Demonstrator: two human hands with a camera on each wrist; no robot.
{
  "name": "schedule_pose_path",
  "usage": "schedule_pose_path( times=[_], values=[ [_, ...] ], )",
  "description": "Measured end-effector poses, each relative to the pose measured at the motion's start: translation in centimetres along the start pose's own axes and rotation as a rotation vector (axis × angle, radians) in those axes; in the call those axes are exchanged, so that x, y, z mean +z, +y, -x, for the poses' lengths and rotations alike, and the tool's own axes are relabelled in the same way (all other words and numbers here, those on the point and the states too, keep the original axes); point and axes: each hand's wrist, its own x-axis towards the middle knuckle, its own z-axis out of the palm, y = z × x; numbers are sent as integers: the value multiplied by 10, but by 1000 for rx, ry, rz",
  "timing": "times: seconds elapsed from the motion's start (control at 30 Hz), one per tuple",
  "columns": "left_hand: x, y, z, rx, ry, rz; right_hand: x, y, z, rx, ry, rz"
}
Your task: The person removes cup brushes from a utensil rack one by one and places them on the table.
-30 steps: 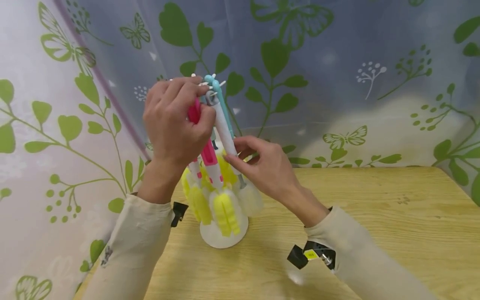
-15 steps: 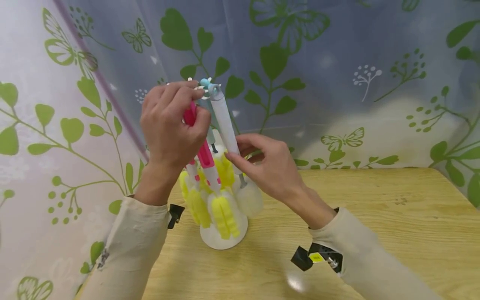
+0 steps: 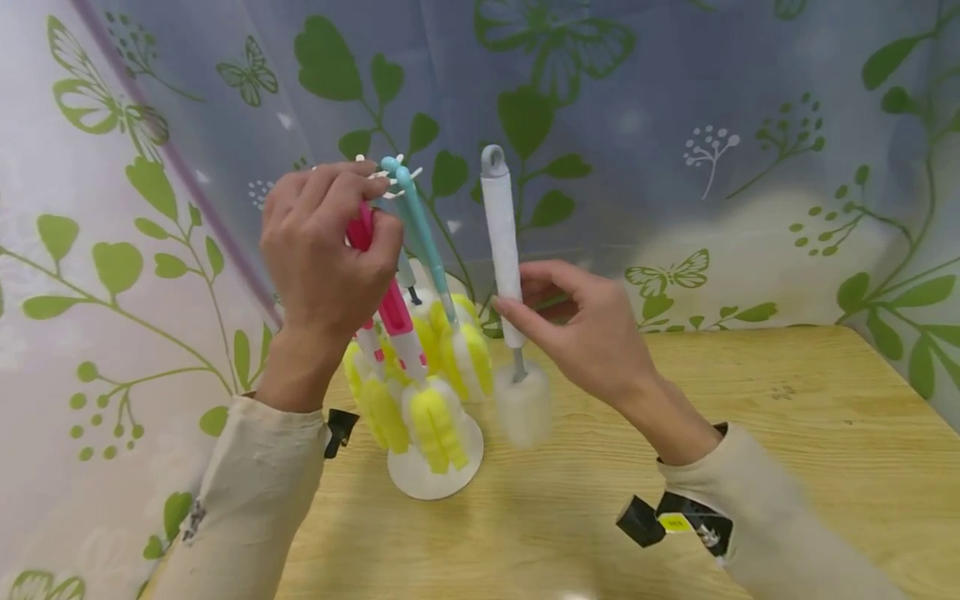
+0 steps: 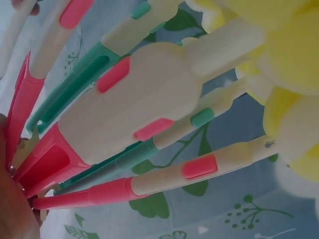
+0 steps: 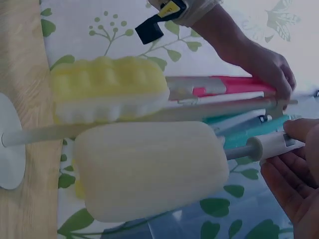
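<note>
My right hand [image 3: 592,325] pinches a white-handled sponge brush [image 3: 501,229] between thumb and fingers. The brush stands upright, just right of the rack, its pale cylindrical sponge head [image 5: 152,169] pointing down. With curled fingers, my left hand [image 3: 326,246] grips the top of the brush stand [image 3: 435,479], right at the end of a pink-handled brush [image 3: 393,308]. Around the stand hang several yellow-and-white sponge brushes [image 3: 435,425]. One has a light blue handle [image 3: 422,225] on a white hook. In the left wrist view, pink and green handles [image 4: 87,79] converge at my hand.
The stand's round white base rests on a wood-grain table [image 3: 675,417]. Behind it hangs a curtain [image 3: 600,208] printed with green leaves and butterflies. A black wrist camera [image 3: 641,521] sits at my right sleeve.
My right hand has moved right with the white-handled sponge brush, which came off the rack's hooks and now stands apart from it. My left hand keeps its hold at the stand's top.
</note>
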Motion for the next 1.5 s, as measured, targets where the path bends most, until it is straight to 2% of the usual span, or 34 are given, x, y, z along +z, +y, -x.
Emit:
schedule_pose_path(
  times=[0.13,0.3,0.57,0.87,1.03,1.27,1.5],
  values=[
    [0,0,0,1,25,1,-6,14,3,69,13,15],
    [2,0,0,-2,43,-2,-9,31,11,196,-10,43],
    [3,0,0,-1,65,13,-1,66,31,383,-51,93],
    [2,0,-1,0,78,3,20,110,53,622,-94,-58],
    [3,1,0,3,74,4,30,129,65,744,-133,-81],
    [4,1,0,6,84,-8,45,147,75,836,-184,-105],
    [3,0,0,7,89,6,56,155,82,901,-234,-126]
  ],
)
